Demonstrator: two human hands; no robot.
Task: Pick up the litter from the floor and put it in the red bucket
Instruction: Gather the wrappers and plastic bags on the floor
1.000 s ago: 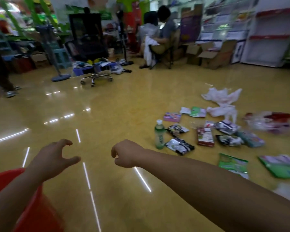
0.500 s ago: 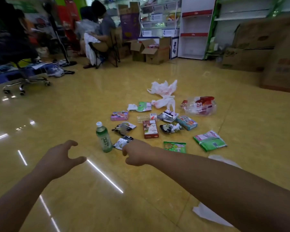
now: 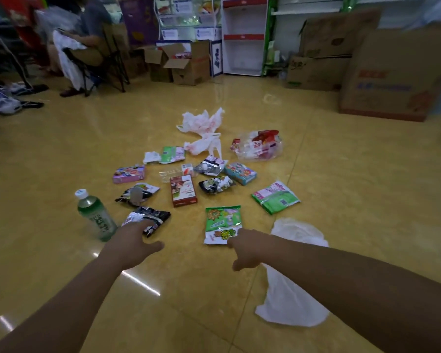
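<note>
In the lower centre, the left hand [image 3: 133, 240] spreads its fingers over a crumpled black-and-silver foil wrapper [image 3: 150, 216]. The right hand [image 3: 245, 248], fingers half curled, reaches the lower edge of a flat green snack packet [image 3: 222, 220]; I cannot tell whether it pinches. Nothing looks lifted yet: more than 10 pieces of litter [image 3: 183, 193] lie mid-frame, mostly flat, light and crinkled. The red bucket is out of view.

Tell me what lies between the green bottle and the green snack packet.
Head view: a black-and-silver wrapper, the left hand at its near edge, then bare floor.
</note>
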